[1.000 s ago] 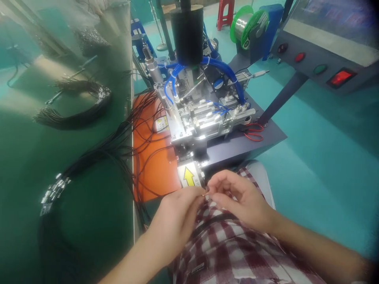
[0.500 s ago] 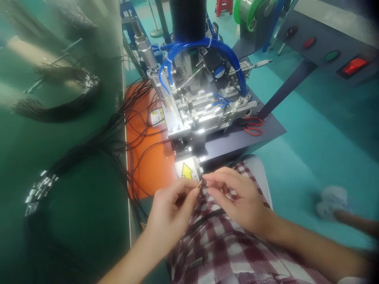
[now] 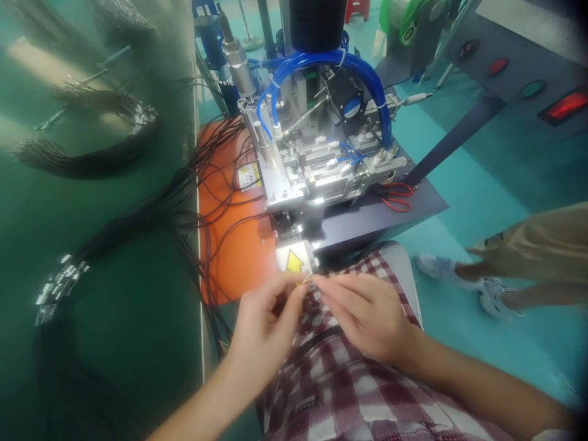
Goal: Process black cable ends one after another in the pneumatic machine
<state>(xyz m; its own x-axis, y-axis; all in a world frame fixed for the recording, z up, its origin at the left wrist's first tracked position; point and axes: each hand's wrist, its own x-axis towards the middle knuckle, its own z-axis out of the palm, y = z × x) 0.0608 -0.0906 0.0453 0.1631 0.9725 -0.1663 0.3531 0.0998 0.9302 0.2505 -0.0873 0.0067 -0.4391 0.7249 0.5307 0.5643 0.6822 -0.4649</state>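
Over my lap, my left hand (image 3: 264,315) is closed, pinching thin wire ends (image 3: 307,278) between thumb and forefinger. The wires are small; light and orange strands show at the fingertips. My right hand (image 3: 374,315) meets them from the other side, its thumb and fingers pressed together at the tips of the wires. How far the wires run inside the fingers is hidden. Just beyond the hands is a white plate with a yellow arrow (image 3: 294,260), at the front of a metal machine (image 3: 316,177) with blue air tubes (image 3: 337,58).
Black cables (image 3: 151,211) spread from the green table (image 3: 114,318) over an orange surface (image 3: 239,257). Red-handled cutters (image 3: 399,199) lie on the machine base. A control box (image 3: 519,73) stands at upper right. Another person's legs (image 3: 542,257) are on the right, near a green spool (image 3: 399,18).
My right fingers have closed in on the wire tips, which were apart from them before. Another person's legs have stepped into view at right. The camera view has shifted slightly.
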